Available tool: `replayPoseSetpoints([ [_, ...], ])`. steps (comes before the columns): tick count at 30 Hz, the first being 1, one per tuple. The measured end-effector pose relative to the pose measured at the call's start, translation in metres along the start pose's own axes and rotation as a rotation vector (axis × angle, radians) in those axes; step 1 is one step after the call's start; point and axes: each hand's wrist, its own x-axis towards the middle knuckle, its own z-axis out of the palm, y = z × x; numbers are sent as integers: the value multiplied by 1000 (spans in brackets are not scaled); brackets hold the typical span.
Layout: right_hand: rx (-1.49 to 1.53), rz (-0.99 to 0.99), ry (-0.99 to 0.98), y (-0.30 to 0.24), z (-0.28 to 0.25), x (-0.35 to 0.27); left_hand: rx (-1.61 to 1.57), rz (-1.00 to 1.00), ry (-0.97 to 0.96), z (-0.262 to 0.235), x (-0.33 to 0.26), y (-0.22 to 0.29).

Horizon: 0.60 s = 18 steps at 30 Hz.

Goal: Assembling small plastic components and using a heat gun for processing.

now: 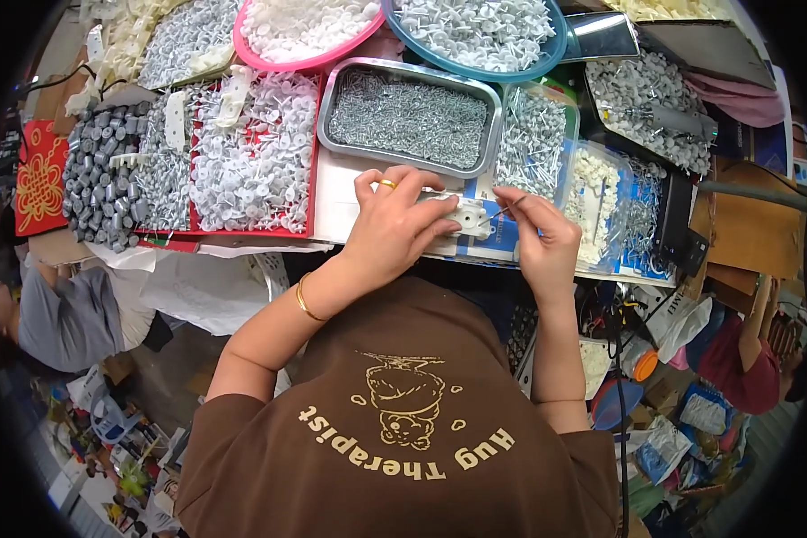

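Note:
My left hand (402, 222) is closed on a small white plastic part (472, 217) with round holes, its fingers steadying it at the table's front edge. To the right of that part, my right hand (547, 235) pinches a thin metal piece (504, 211) between thumb and forefinger. Its tip points toward the part, and whether the two touch I cannot tell. The piece is too small to name as a screw or a nail. Just beyond both hands stands a metal tray (324, 115) full of small silver screws.
A red tray (312, 193) of white-headed nails lies left, beside grey cylindrical pieces (108, 170). Behind are a pink basin (276, 65) and a teal basin (484, 77) of white parts. Clear boxes and a black box (592, 99) stand right. Other people sit at both sides.

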Motion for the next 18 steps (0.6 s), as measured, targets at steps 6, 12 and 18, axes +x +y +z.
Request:
replayPoseSetpoints([
  [6, -255, -283, -172, -3, -12, 1, -63, 15, -47, -4, 3, -3],
  [12, -380, -404, -298, -4, -17, 18, -49, 22, -33, -5, 4, -1],
  [18, -406, -390, -505, -20, -16, 16, -16, 10, -8, -3, 1, 0],
])
